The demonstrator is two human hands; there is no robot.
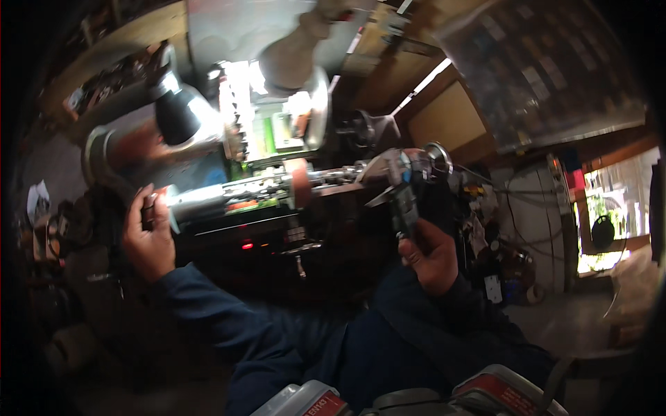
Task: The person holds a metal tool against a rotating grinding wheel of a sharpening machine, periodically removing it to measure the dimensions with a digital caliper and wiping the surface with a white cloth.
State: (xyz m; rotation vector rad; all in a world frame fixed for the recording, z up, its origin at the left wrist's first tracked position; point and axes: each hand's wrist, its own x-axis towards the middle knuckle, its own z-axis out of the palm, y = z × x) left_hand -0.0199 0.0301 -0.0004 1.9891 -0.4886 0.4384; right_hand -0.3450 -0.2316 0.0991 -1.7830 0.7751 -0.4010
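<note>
Dark, apparently open gap between the hands [154, 243], metal lever [300, 267] jutting in, lathe [300, 184] blocking beyond, black lamp [179, 119] upper left

A bright window [623, 197] glows at right — the floor [562, 320] below lies dim.

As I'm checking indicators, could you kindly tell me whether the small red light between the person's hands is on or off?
On: the red light glows brightly against the dark area around it.
</note>
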